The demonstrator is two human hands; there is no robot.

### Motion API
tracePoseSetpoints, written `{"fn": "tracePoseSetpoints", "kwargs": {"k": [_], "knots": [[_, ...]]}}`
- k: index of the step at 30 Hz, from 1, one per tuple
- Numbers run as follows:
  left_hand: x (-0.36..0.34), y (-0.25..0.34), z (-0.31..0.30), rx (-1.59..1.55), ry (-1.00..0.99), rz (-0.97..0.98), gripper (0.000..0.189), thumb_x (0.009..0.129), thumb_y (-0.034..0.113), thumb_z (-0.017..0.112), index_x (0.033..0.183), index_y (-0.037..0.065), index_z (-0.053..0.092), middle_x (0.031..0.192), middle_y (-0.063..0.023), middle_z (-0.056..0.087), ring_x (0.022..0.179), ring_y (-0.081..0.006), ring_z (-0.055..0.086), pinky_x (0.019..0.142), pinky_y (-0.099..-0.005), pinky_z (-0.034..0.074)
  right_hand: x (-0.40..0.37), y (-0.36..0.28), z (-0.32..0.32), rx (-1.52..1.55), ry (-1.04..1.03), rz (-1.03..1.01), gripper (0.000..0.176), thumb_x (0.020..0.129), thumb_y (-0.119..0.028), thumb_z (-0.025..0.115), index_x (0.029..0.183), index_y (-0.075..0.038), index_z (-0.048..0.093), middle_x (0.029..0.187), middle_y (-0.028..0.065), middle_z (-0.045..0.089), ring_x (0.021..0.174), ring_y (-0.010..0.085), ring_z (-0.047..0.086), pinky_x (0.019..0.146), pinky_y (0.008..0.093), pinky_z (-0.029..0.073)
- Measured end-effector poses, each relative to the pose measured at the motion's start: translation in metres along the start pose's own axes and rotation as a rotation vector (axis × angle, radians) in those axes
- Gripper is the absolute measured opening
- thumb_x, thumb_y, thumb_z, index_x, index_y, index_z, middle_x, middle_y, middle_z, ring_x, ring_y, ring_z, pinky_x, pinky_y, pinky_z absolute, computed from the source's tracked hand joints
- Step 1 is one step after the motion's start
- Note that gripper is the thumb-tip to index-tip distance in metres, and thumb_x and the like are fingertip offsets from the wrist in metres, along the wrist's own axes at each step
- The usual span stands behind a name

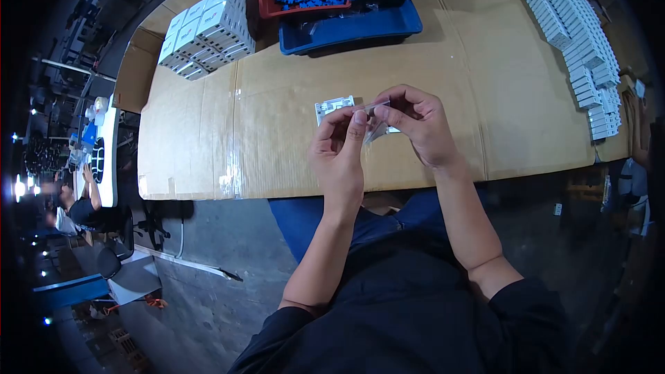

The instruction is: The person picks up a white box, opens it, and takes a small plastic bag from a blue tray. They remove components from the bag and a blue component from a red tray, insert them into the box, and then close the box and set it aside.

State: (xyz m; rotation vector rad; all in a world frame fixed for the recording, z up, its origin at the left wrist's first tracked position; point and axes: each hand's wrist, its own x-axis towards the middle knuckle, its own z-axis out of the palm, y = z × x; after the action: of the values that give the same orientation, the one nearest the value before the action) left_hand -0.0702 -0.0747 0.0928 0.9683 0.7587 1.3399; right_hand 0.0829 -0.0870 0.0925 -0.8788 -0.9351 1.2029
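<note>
Between my two hands is a small clear plastic piece (376, 130), thin and see-through; its exact kind cannot be made out. My left hand (338, 145) pinches its left side between thumb and fingers. On the other side, my right hand (424, 128) grips it with thumb and forefinger. Just behind my hands a white plastic housing (334, 105) lies on the cardboard, partly hidden by my fingers. A bit of white also shows beneath my right hand.
Cardboard (291, 138) covers the table. White box-shaped units (211, 28) are stacked at the back left, with rows of white units (582, 55) along the right. At the back stand a red bin (266, 8) of blue parts and blue bins (353, 40). A person (86, 201) sits far left.
</note>
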Motion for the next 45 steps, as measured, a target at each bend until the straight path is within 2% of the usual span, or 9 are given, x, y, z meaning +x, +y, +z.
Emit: {"fn": "tracePoseSetpoints", "kwargs": {"k": [10,14,23,28,32,38,43,45], "knots": [[-0.005,0.002,0.002,0.013,0.022,0.046,0.015,0.102,0.009,0.07,0.113,-0.001,0.069,0.103,-0.0055,0.072,0.095,-0.0098,0.064,0.087,-0.0254,0.051,-0.003,0.012,0.008,0.039,0.031,-0.078,0.012,0.099,-0.002,0.071,0.109,0.004,0.072,0.099,0.0057,0.073,0.092,0.01,0.068,0.084,0.0258,0.056],[0.0,-0.004,-0.006,-0.035,-0.022,-0.003,0.015,0.103,0.009,0.07,0.115,0.0,0.069,0.101,-0.0035,0.071,0.096,-0.0087,0.066,0.088,-0.0244,0.053,-0.007,0.011,0.013,0.017,0.07,-0.08,0.013,0.1,-0.002,0.071,0.111,0.004,0.071,0.101,0.0061,0.072,0.092,0.0097,0.067,0.084,0.0251,0.056],[0.002,0.004,-0.005,0.046,-0.064,-0.006,0.013,0.103,0.009,0.07,0.113,0.0,0.07,0.102,-0.0029,0.071,0.096,-0.0089,0.066,0.089,-0.0248,0.052,-0.006,0.002,0.009,-0.036,0.007,-0.03,0.013,0.099,-0.005,0.072,0.109,0.005,0.073,0.1,0.0048,0.072,0.093,0.0106,0.068,0.085,0.0259,0.056],[0.002,-0.002,-0.007,-0.002,-0.084,0.003,0.014,0.103,0.01,0.07,0.112,0.0,0.07,0.102,-0.0032,0.071,0.097,-0.0095,0.066,0.09,-0.0258,0.053,-0.005,0.013,0.007,0.019,0.006,-0.112,0.011,0.1,-0.003,0.07,0.107,0.005,0.074,0.098,0.0044,0.073,0.092,0.0109,0.068,0.085,0.0267,0.056],[0.0,0.0,0.0,-0.062,-0.046,-0.041,0.016,0.104,0.012,0.069,0.112,-0.001,0.07,0.103,-0.0037,0.072,0.097,-0.01,0.066,0.089,-0.026,0.053,-0.004,0.015,0.001,0.047,-0.012,-0.126,0.011,0.1,-0.002,0.07,0.106,0.005,0.075,0.097,0.0049,0.073,0.092,0.0113,0.069,0.084,0.0264,0.056],[0.003,-0.008,-0.005,-0.004,-0.015,-0.034,0.018,0.106,0.015,0.066,0.112,-0.001,0.071,0.105,-0.005,0.073,0.096,-0.01,0.066,0.087,-0.0256,0.053,-0.003,0.0,0.0,-0.105,0.026,-0.029,0.012,0.1,-0.004,0.07,0.106,0.004,0.076,0.098,0.0052,0.075,0.092,0.011,0.068,0.084,0.0263,0.055],[0.0,-0.013,-0.003,-0.104,0.082,-0.061,0.017,0.107,0.015,0.066,0.108,-0.001,0.072,0.101,-0.0033,0.072,0.093,-0.0075,0.064,0.087,-0.025,0.05,-0.004,0.013,0.004,-0.03,0.024,-0.107,0.013,0.101,-0.006,0.07,0.106,0.003,0.076,0.097,0.0041,0.075,0.09,0.0096,0.066,0.084,0.0256,0.054],[0.0,-0.016,-0.004,-0.079,0.077,-0.034,0.023,0.109,0.022,0.061,0.112,0.001,0.071,0.102,-0.004,0.072,0.092,-0.0085,0.065,0.086,-0.0256,0.05,-0.002,0.012,0.005,-0.02,0.014,-0.093,0.013,0.101,-0.006,0.069,0.107,0.003,0.076,0.096,0.0038,0.075,0.09,0.0093,0.066,0.083,0.0255,0.053]]}}
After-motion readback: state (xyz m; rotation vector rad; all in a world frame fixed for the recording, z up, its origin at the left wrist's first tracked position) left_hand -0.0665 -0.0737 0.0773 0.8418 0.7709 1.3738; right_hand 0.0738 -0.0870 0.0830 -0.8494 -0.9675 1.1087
